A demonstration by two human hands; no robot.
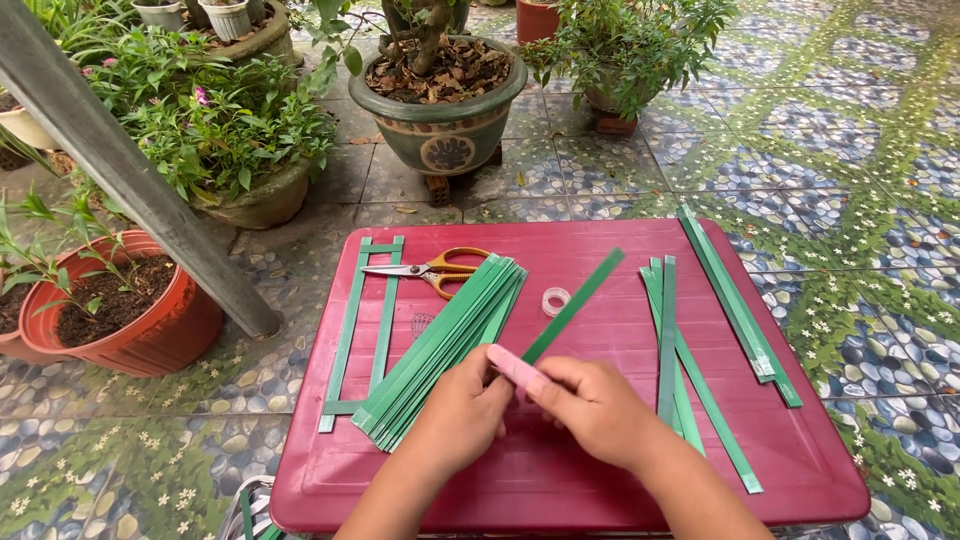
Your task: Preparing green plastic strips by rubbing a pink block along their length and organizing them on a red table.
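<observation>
A small pink strip is pinched between the fingers of both hands at the near middle of a dark red bench. The left hand is closed in a grip on the strip's left end, and the right hand is closed on its right end. A long green strip runs from just behind the pink strip away to the far right, and its near end is hidden by the fingers, so it cannot be told whether it is also held.

A thick bundle of green strips is laid just left of the hands, fanned towards the near left. Further left, a ladder-like frame of green strips lies flat. Orange-handled scissors rest at the far end of the bundle, and a small roll of clear tape sits beside the long strip. To the right, a few crossed green strips are seen, and another stack of green strips lies near the right edge.

Potted plants stand on the patterned tile floor beyond the bench, among them a large glazed green pot and a terracotta pot at the left.
</observation>
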